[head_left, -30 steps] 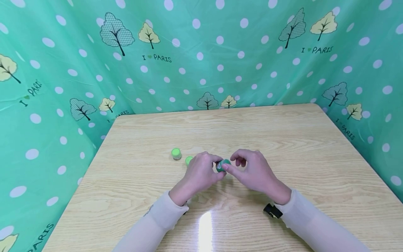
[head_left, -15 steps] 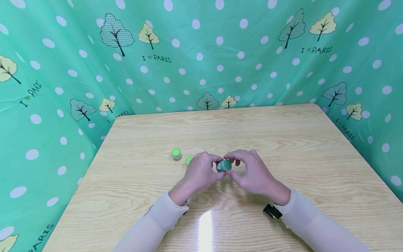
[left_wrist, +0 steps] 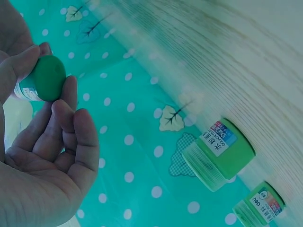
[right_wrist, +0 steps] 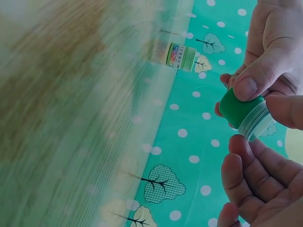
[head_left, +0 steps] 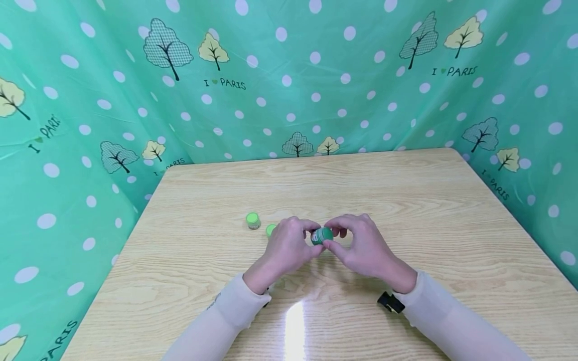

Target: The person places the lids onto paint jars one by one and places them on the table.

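Note:
A small dark green gouache paint jar (head_left: 321, 235) is held tilted just above the table, between both hands. My left hand (head_left: 289, 245) grips its body with thumb and fingers. The right hand (head_left: 365, 245) pinches the lid end between thumb and fingertips. In the right wrist view the clear ribbed lid (right_wrist: 255, 121) sits on the green body. The jar's rounded green end (left_wrist: 51, 78) shows in the left wrist view. Two lighter green jars stand on the table: one jar (head_left: 253, 220) is fully visible, the other jar (head_left: 271, 229) is partly hidden behind my left hand.
The wood-grain table (head_left: 361, 185) reaches back to a green dotted curtain (head_left: 316, 80), which also hangs along both sides. A bright light reflection lies on the tabletop between my forearms. A black strap buckle (head_left: 391, 302) hangs at the right wrist.
The right hand's fingers have come round the lid from a looser, raised position, and its thumb has shifted along the lid's edge. The left hand and the two standing jars stay nearly still.

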Motion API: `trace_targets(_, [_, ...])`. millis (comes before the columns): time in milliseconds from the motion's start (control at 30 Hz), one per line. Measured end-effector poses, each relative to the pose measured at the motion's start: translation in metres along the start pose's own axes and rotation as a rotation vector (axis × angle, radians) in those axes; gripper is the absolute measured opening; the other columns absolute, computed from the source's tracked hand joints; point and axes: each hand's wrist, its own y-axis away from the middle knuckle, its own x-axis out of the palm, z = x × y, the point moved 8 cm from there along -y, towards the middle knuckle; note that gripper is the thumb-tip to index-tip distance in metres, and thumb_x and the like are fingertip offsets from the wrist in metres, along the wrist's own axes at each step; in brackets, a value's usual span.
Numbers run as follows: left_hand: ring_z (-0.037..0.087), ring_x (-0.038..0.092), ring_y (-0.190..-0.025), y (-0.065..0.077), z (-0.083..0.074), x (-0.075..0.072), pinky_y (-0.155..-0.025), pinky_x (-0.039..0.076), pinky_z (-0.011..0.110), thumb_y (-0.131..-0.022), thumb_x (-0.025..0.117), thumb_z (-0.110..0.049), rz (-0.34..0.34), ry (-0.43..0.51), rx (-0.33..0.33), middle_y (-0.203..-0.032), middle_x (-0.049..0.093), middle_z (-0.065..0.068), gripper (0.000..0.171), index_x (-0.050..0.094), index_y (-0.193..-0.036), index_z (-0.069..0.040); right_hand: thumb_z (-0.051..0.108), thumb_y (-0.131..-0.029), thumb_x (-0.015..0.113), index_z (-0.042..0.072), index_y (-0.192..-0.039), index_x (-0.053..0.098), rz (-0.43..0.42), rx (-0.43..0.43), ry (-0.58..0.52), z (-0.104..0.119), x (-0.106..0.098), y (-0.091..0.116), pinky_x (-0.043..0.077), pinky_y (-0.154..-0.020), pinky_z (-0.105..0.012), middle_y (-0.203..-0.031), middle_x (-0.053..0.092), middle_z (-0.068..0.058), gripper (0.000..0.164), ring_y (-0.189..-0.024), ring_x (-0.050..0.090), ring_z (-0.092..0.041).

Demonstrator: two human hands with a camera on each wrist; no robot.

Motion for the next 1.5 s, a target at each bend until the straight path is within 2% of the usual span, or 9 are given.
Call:
trace_targets(300, [0.007, 0.049, -0.066, 0.000, 0.000, 0.000, -0.055, 0.040, 0.021, -0.071, 0.081, -0.027, -0.004, 0.001, 0.000, -0.073, 0.061, -0.011, 0.022, 0.076, -0.090, -0.019, 0.028, -0.078, 0.078, 0.019, -0.091, 0.071, -0.020, 0.023, 0.022, -0.001, -0.001, -0.001, 0.032, -0.071, -0.032, -0.076, 0.057, 0.015, 0.018, -0.070, 0.051, -0.012])
trace_targets(700, [0.007, 0.048, -0.064, 0.000, 0.000, 0.000, -0.054, 0.040, 0.021, -0.071, 0.080, -0.027, -0.008, -0.017, 0.003, -0.071, 0.060, -0.010, 0.022, 0.076, -0.091, -0.019, 0.039, -0.079, 0.076, 0.020, -0.086, 0.070, -0.009, 0.116, 0.047, -0.008, 0.000, 0.000, 0.032, -0.069, -0.032, -0.072, 0.056, 0.015, 0.021, -0.069, 0.049, -0.015])
trace_targets(1200, [0.008, 0.047, -0.065, 0.000, 0.000, 0.001, -0.055, 0.039, 0.021, -0.071, 0.081, -0.029, 0.002, -0.014, -0.002, -0.071, 0.062, -0.006, 0.024, 0.076, -0.092, -0.018, 0.050, -0.080, 0.071, 0.026, -0.066, 0.062, -0.046, 0.114, 0.032, -0.010, -0.002, -0.001, 0.034, -0.067, -0.032, -0.055, 0.051, 0.016, 0.029, -0.049, 0.045, -0.008])
trace_targets(1367, [0.008, 0.047, -0.064, 0.001, -0.001, -0.001, -0.054, 0.039, 0.022, -0.071, 0.081, -0.028, -0.011, -0.015, 0.016, -0.070, 0.061, -0.007, 0.022, 0.076, -0.090, -0.018, 0.056, -0.078, 0.069, 0.025, -0.070, 0.064, -0.045, 0.141, 0.035, -0.011, -0.002, -0.001, 0.036, -0.067, -0.032, -0.058, 0.053, 0.013, 0.033, -0.052, 0.047, -0.010])
trace_targets(1500, [0.007, 0.047, -0.064, 0.001, -0.001, -0.001, -0.055, 0.039, 0.022, -0.071, 0.081, -0.028, -0.020, -0.027, 0.024, -0.069, 0.060, -0.010, 0.021, 0.076, -0.090, -0.019, 0.055, -0.078, 0.069, 0.020, -0.088, 0.068, -0.061, 0.128, 0.045, -0.011, -0.005, 0.000, 0.035, -0.068, -0.032, -0.075, 0.058, 0.009, 0.036, -0.066, 0.049, -0.013])
